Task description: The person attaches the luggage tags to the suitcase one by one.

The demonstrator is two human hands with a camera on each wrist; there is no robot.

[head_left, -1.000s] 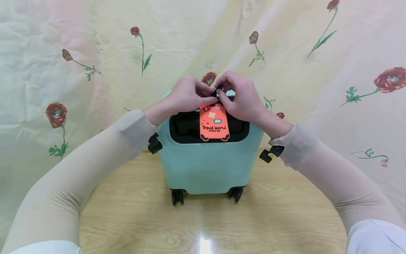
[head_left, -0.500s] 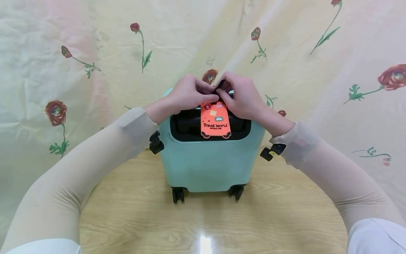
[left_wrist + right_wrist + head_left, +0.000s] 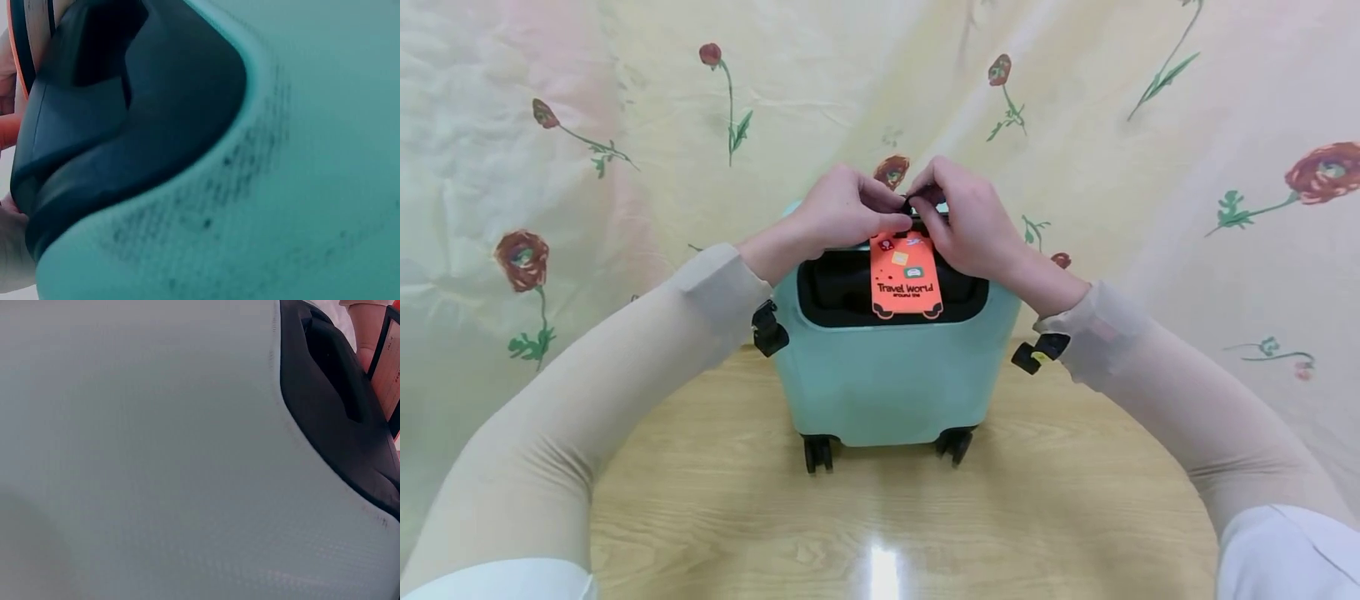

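Observation:
A mint-green suitcase (image 3: 891, 383) stands upright, its black handle panel (image 3: 838, 287) on the upper side facing me. In front of that panel hangs an orange luggage tag (image 3: 906, 292) printed "Travel World". The tag's black strap (image 3: 907, 202) rises at the suitcase top, between both hands. My left hand (image 3: 842, 208) pinches the strap from the left with thumb and fingers. From the right, my right hand (image 3: 970, 221) pinches it between thumb and index finger. The fingertips nearly meet and hide much of the strap. Suitcase shell (image 3: 312, 156) fills most of the left wrist view.
The suitcase's black wheels (image 3: 818, 454) rest on a round wood-grain table (image 3: 880, 508). Behind it hangs a pale curtain (image 3: 625, 50) with red flowers. A small black camera mount (image 3: 769, 329) sits at the left wrist, another mount (image 3: 1040, 352) at the right.
The strap end that stuck up at my right fingertips half a second ago now bends over in a small curve. Both hands stay at the strap; the whole head view has shifted slightly.

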